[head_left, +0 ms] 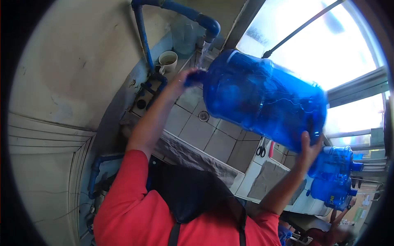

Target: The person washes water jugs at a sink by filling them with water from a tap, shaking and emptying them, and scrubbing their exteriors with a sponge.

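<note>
A large blue water jug (262, 98) is held tilted, nearly on its side, above a tiled sink (193, 129). My left hand (184, 78) is closed around the neck of the jug, its fingers partly hidden. At the other end, my right hand (310, 151) grips the base from below, thumb visible on the side. Water (203, 51) runs from a blue pipe spout (210, 35) and falls near the jug's neck and shoulder. Some water seems to lie inside the jug, but motion blurs it.
A white mug (168, 61) and a clear plastic container (183, 39) stand by the wall behind the sink. Black-handled scissors (261, 151) lie on the right ledge. More blue jugs (332, 180) stand farther right, near another person's arm (338, 217). Windows line the right side.
</note>
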`<state>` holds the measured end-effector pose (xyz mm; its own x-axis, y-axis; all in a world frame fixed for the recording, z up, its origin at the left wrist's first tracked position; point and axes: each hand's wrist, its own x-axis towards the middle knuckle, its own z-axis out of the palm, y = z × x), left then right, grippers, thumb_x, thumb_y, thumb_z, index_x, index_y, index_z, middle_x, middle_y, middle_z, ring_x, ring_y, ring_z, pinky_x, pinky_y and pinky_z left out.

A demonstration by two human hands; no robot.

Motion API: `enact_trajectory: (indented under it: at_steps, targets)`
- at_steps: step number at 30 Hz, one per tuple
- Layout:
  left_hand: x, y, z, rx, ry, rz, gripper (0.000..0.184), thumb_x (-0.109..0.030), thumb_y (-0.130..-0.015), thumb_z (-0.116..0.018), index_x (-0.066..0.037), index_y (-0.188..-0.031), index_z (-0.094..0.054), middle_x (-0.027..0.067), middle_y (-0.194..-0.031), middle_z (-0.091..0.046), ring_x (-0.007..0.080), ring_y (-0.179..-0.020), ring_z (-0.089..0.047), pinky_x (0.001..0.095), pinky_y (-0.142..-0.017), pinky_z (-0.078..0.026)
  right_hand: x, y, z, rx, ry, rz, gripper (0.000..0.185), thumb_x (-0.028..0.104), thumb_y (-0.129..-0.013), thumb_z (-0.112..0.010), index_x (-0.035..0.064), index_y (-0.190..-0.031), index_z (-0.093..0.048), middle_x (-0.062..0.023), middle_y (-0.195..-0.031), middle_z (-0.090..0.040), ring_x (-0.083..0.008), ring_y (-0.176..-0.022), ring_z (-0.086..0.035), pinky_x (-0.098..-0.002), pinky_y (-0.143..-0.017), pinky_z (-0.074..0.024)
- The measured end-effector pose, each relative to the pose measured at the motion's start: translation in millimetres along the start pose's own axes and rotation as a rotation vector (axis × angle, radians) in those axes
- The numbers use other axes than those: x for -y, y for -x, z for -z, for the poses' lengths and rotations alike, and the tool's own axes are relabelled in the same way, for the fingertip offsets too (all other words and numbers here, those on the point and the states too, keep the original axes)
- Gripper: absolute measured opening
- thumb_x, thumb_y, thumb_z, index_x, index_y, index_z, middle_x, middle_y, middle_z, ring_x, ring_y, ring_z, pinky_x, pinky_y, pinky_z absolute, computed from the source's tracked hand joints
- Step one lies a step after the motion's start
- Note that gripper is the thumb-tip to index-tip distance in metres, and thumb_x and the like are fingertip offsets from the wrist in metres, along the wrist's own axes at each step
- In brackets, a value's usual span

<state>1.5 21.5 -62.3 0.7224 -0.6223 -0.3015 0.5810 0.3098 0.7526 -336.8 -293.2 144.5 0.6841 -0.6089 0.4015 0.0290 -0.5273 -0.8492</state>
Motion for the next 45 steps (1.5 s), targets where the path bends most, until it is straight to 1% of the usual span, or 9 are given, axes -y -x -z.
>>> enact_trajectory:
  at_steps: [6, 11, 13, 17, 21, 25, 32, 37, 45]
  targets:
    - [-93.3, 16.1, -33.3, 0.039, -0.599, -0.332, 0.033, -0.033, -0.09, -0.067, -0.003, -0.103, -0.065, 0.0051, -0.096, -0.068, 0.0205, -0.089, -0.065, 0.0348, -0.082, -0.052, -145.0, 89.6, -81.8, 0.082, -0.824, -0.758, 0.071, 0.051, -0.096, -0.058, -0.0003, -0.143, -0.041, -0.0149, -0.136, -0.053, -0.027, -0.123, -0.054, -0.0421, -0.105, -0.0423]
    - [-80.1, 21.0, -89.8, -0.153, -1.465, -0.566, 0.044, -0.046, -0.079, -0.078, -0.004, -0.085, -0.067, 0.01, -0.09, -0.068, 0.0219, -0.084, -0.066, 0.0337, -0.077, -0.051, -237.4, 98.8, -132.8, 0.536, -0.404, -1.194, 0.078, 0.056, -0.096, -0.055, -0.0012, -0.146, -0.039, -0.0162, -0.134, -0.057, -0.026, -0.117, -0.059, -0.0387, -0.098, -0.0465]
    - [-49.5, 25.5, -103.7, -0.17, -1.533, -0.821, 0.044, -0.046, -0.076, -0.08, -0.005, -0.08, -0.067, 0.0127, -0.088, -0.066, 0.023, -0.077, -0.067, 0.0335, -0.071, -0.051, -171.2, 64.0, -161.6, 0.436, -0.547, -1.099, 0.068, 0.053, -0.096, -0.057, -0.0032, -0.135, -0.052, -0.0133, -0.117, -0.067, -0.0228, -0.101, -0.065, -0.0334, -0.087, -0.0501]
    - [-23.8, 35.3, -105.9, -0.213, -1.531, -0.843, 0.04, -0.043, -0.074, -0.082, -0.006, -0.076, -0.067, 0.0095, -0.079, -0.062, 0.0251, -0.066, -0.065, 0.038, -0.064, -0.051, -106.4, 3.2, -229.1, 0.137, -0.102, -0.025, 0.034, 0.028, -0.095, -0.067, -0.0031, -0.108, -0.068, -0.0067, -0.088, -0.07, -0.0122, -0.082, -0.064, -0.024, -0.077, -0.0499]
    - [-26.9, 39.9, -91.7, -0.339, -1.589, -0.802, 0.037, -0.037, -0.074, -0.08, -0.004, -0.082, -0.068, 0.014, -0.084, -0.065, 0.0317, -0.071, -0.066, 0.0425, -0.065, -0.051, -12.0, -30.5, -282.3, 0.181, -0.325, 0.154, 0.026, 0.02, -0.085, -0.073, -0.0003, -0.101, -0.069, -0.0096, -0.086, -0.07, -0.0156, -0.075, -0.067, -0.0295, -0.07, -0.052]
    - [-20.2, 40.3, -80.9, -0.412, -1.678, -0.897, 0.033, -0.03, -0.077, -0.075, -0.004, -0.096, -0.068, 0.0183, -0.093, -0.067, 0.0392, -0.084, -0.065, 0.0485, -0.07, -0.051, 45.9, -53.8, -316.6, 0.732, -0.48, -0.071, 0.025, 0.022, -0.085, -0.073, -0.0021, -0.082, -0.069, -0.0051, -0.069, -0.064, -0.0117, -0.063, -0.061, -0.0285, -0.06, -0.0489]
    - [-18.5, 28.2, -69.3, -0.367, -1.657, -0.944, 0.038, -0.025, -0.078, -0.073, -0.006, -0.108, -0.063, 0.0175, -0.098, -0.065, 0.0405, -0.092, -0.063, 0.0485, -0.073, -0.052, 34.8, -59.5, -334.6, 0.599, -0.772, -0.392, 0.041, 0.038, -0.092, -0.067, 0.0, -0.077, -0.067, -0.0007, -0.064, -0.057, -0.0092, -0.055, -0.05, -0.0275, -0.051, -0.0409]
    - [-29.1, 31.8, -86.3, -0.441, -1.515, -1.156, 0.04, -0.03, -0.079, -0.073, -0.011, -0.111, -0.059, 0.0152, -0.097, -0.064, 0.0355, -0.093, -0.062, 0.0475, -0.074, -0.052, -34.8, 15.8, -248.4, 0.6, -0.537, -0.36, 0.043, 0.04, -0.096, -0.063, 0.004, -0.072, -0.062, 0.0, -0.061, -0.054, -0.0076, -0.053, -0.048, -0.0238, -0.049, -0.0374]
    - [-61.4, 29.7, -73.4, -0.288, -1.765, -0.74, 0.031, -0.039, -0.08, -0.074, -0.013, -0.097, -0.067, 0.0145, -0.093, -0.067, 0.036, -0.088, -0.065, 0.0446, -0.076, -0.052, -249.2, 171.8, -127.1, 0.785, 0.245, -0.61, 0.037, 0.034, -0.083, -0.073, -0.0008, -0.093, -0.073, -0.0123, -0.074, -0.069, -0.0219, -0.069, -0.067, -0.0364, -0.066, -0.0527]
